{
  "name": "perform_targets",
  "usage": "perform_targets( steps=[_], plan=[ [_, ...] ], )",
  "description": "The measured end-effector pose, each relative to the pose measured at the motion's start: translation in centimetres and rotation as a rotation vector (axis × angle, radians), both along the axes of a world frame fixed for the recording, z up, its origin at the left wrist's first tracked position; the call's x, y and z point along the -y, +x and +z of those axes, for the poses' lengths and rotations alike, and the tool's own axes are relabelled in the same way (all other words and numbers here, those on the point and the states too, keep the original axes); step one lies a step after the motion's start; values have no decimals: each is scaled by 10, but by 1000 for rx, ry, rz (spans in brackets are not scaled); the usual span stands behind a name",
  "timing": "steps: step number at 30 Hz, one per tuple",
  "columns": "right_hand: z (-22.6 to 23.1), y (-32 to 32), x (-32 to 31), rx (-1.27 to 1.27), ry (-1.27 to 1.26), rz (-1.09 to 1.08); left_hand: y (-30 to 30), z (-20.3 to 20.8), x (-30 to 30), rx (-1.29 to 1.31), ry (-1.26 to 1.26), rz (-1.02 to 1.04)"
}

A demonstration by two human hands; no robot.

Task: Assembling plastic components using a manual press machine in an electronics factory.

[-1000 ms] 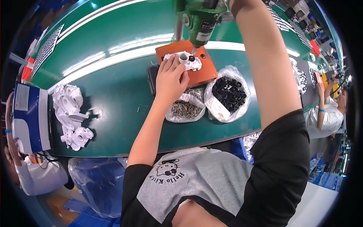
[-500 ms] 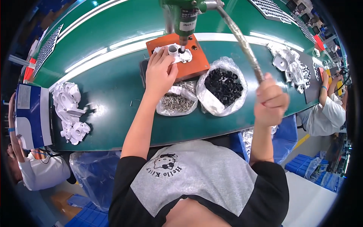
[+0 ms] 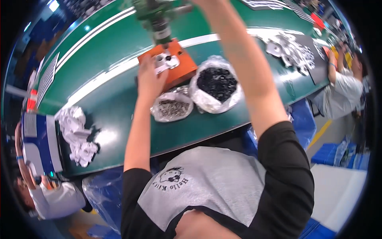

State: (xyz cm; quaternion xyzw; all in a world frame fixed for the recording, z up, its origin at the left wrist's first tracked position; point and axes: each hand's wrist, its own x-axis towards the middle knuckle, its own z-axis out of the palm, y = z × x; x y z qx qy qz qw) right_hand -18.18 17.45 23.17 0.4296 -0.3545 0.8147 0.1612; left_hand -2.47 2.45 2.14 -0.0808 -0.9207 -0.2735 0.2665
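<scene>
My left hand (image 3: pixel 151 75) grips the left side of a white plastic part (image 3: pixel 172 62) lying on an orange block (image 3: pixel 185 67). A short round tube rises from the part beside a dark round spot. Right above stands a green press (image 3: pixel 153 14), its spindle (image 3: pixel 163 38) pointing down at the part; motion blurs it. My right forearm (image 3: pixel 242 51) stretches up past the press, and the hand at its end lies beyond the upper edge, so its fingers and the press lever's grip are hidden.
Near the block sit a clear bag of metal pins or screws (image 3: pixel 172 109) and a bag of small black parts (image 3: pixel 217 85). White plastic parts are heaped at left (image 3: pixel 75 133) and right (image 3: pixel 290 51). Beside the left heap is a blue-white machine (image 3: pixel 41 143). Co-workers sit on both sides.
My right arm has swung up and forward from the lever's near position, out past the upper edge. My left hand stays on the white part. The view has shifted and tilted.
</scene>
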Motion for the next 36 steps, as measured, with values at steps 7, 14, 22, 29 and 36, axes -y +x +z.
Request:
perform_targets(
  steps=[7,14,22,29,36],
  plan=[
    [-73,34,-33,501,431,-111,-7,44,51,273,-61,-144],
    [-193,19,-240,174,1322,-1180,-58,-4,148,-40,562,45],
    [-247,-36,-346,369,1739,-1421,41,-2,157,229,276,390],
    [-251,-39,-349,456,1828,-1587,197,21,268,256,-316,1034],
    [-247,-5,-349,372,1640,-1564,187,1,285,199,-238,925]
  ],
)
